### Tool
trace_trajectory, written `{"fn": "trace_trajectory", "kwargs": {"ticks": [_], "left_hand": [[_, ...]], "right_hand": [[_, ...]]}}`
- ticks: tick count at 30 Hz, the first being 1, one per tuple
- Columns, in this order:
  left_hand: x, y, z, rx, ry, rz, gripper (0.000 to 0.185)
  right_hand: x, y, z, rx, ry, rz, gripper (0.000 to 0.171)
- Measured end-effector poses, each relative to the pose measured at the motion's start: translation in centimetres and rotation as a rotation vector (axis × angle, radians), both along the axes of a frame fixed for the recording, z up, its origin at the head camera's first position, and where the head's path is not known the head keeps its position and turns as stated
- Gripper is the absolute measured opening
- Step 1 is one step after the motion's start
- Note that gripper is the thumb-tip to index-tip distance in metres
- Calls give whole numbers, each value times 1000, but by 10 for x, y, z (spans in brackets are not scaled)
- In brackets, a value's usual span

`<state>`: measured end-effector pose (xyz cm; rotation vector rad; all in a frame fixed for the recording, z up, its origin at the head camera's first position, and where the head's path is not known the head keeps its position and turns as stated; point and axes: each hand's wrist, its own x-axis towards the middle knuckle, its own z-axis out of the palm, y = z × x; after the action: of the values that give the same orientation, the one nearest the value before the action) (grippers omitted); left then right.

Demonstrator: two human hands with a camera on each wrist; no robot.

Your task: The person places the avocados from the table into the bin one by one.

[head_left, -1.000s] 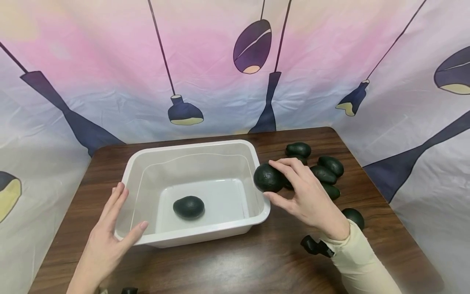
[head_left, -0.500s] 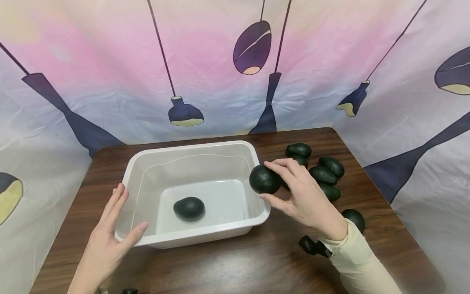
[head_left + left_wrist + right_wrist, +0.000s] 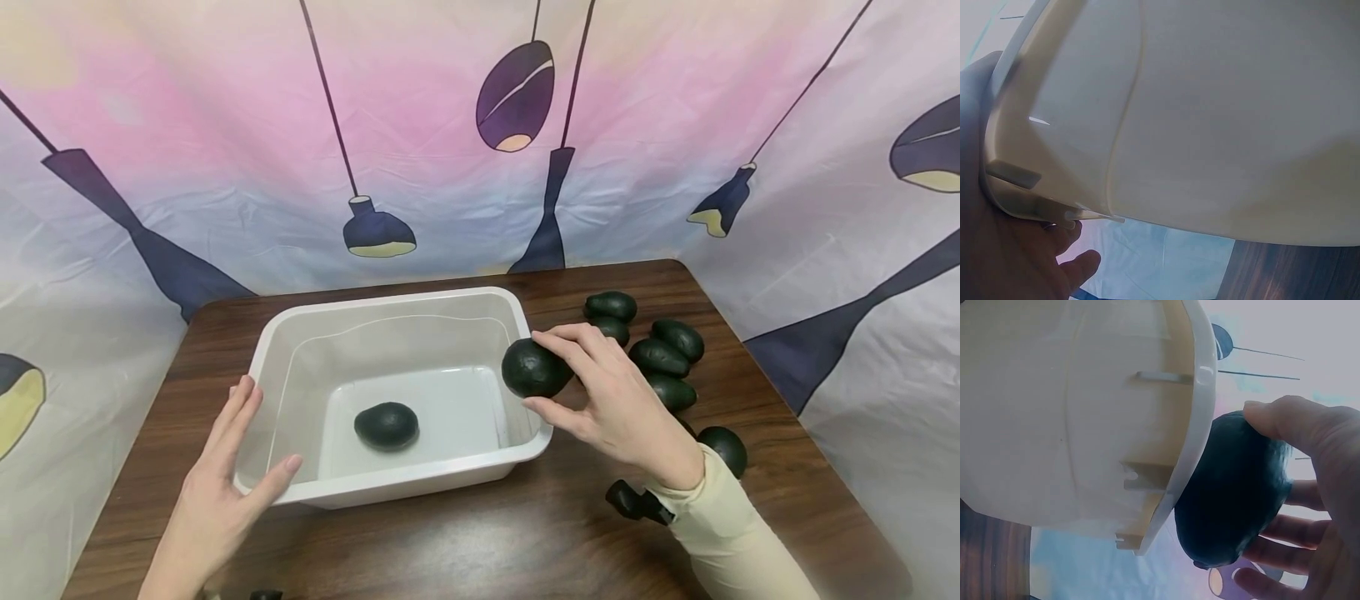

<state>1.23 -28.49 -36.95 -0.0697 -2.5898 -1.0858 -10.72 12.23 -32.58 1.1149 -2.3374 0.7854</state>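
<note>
Right grip (image 3: 618,404) pinches an avocado (image 3: 531,368) (one end jutting out leftward).

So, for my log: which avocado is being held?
The avocado at the tub's right rim, gripped by the right hand; another lies inside the tub, the others are on the table.

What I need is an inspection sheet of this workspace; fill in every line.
Surface: dark wood-grain table, glare toward the near side.
Job's things: pale tub with one avocado inside; loose avocados on the table's right.
Clutter: nothing seen.
Hands: left hand at the tub's near-left corner; right hand holds another avocado by the right rim.
Cables: nothing seen.
Surroundings: cloth backdrop printed with hanging lamps.
</note>
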Motion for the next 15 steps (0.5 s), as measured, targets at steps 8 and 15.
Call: {"fn": "trace_trajectory", "kwargs": {"ticks": [8, 15], "left_hand": [[1, -1, -1, 5, -6, -1, 90], [-1, -1, -2, 14, 16, -6, 89]], "right_hand": [[0, -4, 0, -3, 10, 24, 62], [0, -7, 1, 0, 3, 39, 61]]}}
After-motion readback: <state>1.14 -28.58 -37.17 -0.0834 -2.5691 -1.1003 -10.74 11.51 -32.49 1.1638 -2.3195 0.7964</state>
